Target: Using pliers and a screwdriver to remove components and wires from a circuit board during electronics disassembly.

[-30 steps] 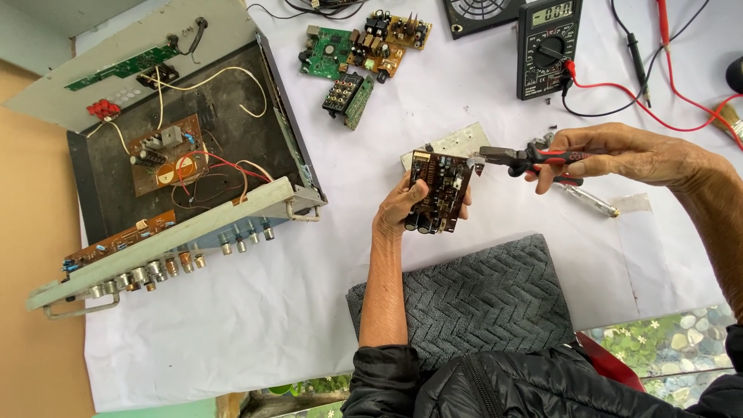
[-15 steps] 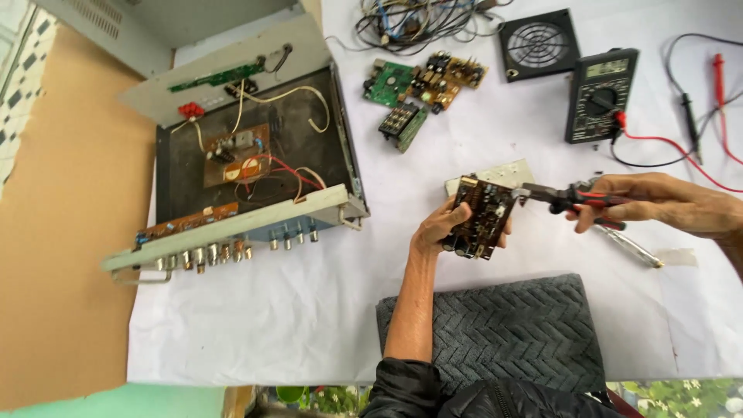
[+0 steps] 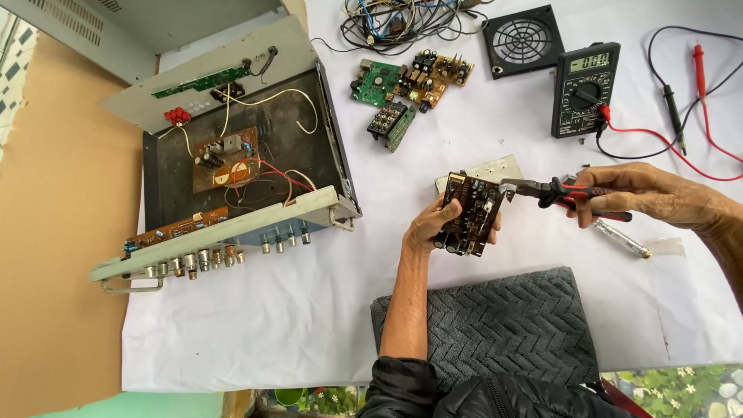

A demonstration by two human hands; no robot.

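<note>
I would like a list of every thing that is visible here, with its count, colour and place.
brown circuit board with metal heat sink: 1, brown and silver, held above the cloth centre
red-handled pliers: 1, red and black, tip at the board's upper edge
opened grey metal chassis: 1, grey, left side
loose small circuit boards: about 3, green and brown, top centre
black square fan grille: 1, black, top
black digital multimeter: 1, black, top right, with red and black probes
wire bundle: 1, mixed colours, top edge
grey woven mat: 1, dark grey, bottom centre
white cloth: 1, white, under everything
left hand: holds the board
right hand: holds the pliers
</note>
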